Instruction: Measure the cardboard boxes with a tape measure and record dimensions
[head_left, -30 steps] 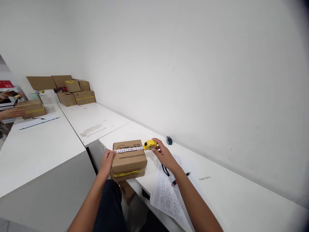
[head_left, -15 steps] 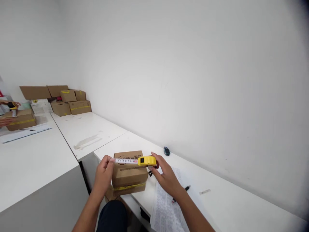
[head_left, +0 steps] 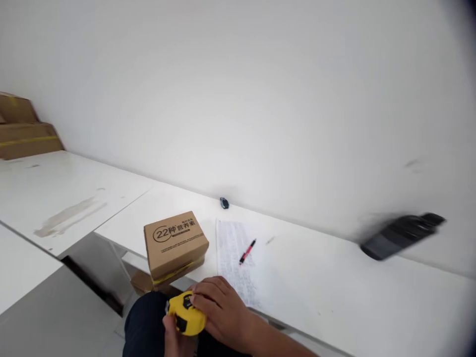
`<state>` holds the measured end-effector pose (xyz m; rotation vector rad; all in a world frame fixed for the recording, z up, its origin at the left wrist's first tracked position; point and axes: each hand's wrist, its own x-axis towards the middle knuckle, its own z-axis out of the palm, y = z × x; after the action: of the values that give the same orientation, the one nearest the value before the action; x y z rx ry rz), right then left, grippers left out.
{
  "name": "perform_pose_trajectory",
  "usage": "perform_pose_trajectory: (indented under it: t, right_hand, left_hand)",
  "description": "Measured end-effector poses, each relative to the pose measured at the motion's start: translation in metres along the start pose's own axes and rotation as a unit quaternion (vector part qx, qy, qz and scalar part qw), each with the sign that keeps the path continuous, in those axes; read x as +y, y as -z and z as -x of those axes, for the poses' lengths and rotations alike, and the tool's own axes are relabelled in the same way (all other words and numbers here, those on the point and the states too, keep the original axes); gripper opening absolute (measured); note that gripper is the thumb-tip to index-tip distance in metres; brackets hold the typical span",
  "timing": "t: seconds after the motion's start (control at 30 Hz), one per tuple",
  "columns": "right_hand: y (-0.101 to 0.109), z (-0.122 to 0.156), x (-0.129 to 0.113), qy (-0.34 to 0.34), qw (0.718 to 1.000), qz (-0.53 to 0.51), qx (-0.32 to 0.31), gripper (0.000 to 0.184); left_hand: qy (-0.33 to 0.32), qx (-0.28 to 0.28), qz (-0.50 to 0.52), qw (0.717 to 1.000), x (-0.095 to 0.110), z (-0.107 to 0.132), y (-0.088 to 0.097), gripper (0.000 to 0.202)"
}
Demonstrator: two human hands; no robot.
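A yellow tape measure [head_left: 185, 315] sits low in the view, over my lap, with its tape drawn in. My right hand [head_left: 219, 312] is wrapped over its right side. My left hand [head_left: 171, 334] shows only a thumb and part of the palm, pressed against the case from below. A brown cardboard box [head_left: 174, 242] with black print and yellow tape stands on the white table [head_left: 334, 282] just beyond my hands, untouched. To its right a printed paper sheet [head_left: 234, 258] lies on the table with a red and black pen [head_left: 247, 251] on it.
A small dark blue object [head_left: 224, 203] lies by the wall. A black phone-like object [head_left: 401, 235] rests at the right, blurred. Stacked cardboard boxes [head_left: 22, 131] stand at the far left on a second white table [head_left: 55, 191]. A gap separates the tables.
The tape has retracted off the box top. Both hands have dropped from the box to my lap with the tape measure. The view has swung right, so the other person is out of sight.
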<state>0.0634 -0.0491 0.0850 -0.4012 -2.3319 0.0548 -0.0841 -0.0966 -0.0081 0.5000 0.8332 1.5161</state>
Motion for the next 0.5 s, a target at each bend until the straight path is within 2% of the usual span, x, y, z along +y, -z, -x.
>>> perform_pose_trajectory:
  t: [0.03,0.1,0.13,0.17,0.2,0.23,0.3,0.33,0.4,0.43,0.47,0.5]
  right_hand:
    - [-0.002,0.015,0.000,-0.042,0.999,0.007,-0.015,0.047]
    - [0.002,0.046,0.012,-0.110,0.992,0.020,-0.050,0.057]
    - [0.007,0.060,0.025,-0.142,0.987,0.033,-0.064,0.060]
    - [0.014,0.072,0.043,-0.188,0.979,0.048,-0.059,0.051]
    - [0.021,0.083,0.064,-0.254,0.963,0.075,-0.043,0.042]
    - [0.028,0.091,0.087,-0.331,0.936,0.117,-0.036,0.042]
    - [0.039,0.103,0.131,-0.446,0.866,0.213,-0.072,0.047]
    - [0.041,0.107,0.149,-0.468,0.846,0.233,-0.104,0.050]
    - [0.040,0.112,0.173,-0.481,0.833,0.246,-0.124,0.054]
    - [0.038,0.113,0.179,-0.479,0.832,0.247,-0.133,0.055]
    - [0.035,0.113,0.182,-0.476,0.832,0.249,-0.139,0.054]
    - [0.031,0.113,0.183,-0.474,0.831,0.252,-0.146,0.053]
  left_hand:
    - [0.039,-0.003,0.002,0.999,-0.006,-0.001,-0.002,0.065]
    - [0.073,-0.025,-0.078,0.994,-0.011,-0.009,-0.012,0.065]
    - [0.065,-0.048,-0.144,0.986,-0.010,-0.015,-0.018,0.064]
    - [0.041,-0.080,-0.221,0.971,-0.007,-0.022,-0.025,0.061]
    - [0.005,-0.118,-0.302,0.946,-0.003,-0.031,-0.033,0.056]
    - [-0.035,-0.162,-0.381,0.909,0.002,-0.041,-0.041,0.049]
    - [-0.124,-0.241,-0.514,0.814,0.011,-0.063,-0.058,0.043]
    - [-0.167,-0.272,-0.563,0.762,0.013,-0.075,-0.064,0.046]
    - [-0.227,-0.324,-0.618,0.680,0.012,-0.095,-0.073,0.052]
    - [-0.245,-0.341,-0.626,0.657,0.010,-0.102,-0.073,0.053]
    - [-0.256,-0.350,-0.624,0.650,0.007,-0.108,-0.072,0.053]
    - [-0.262,-0.351,-0.616,0.655,0.005,-0.112,-0.069,0.052]
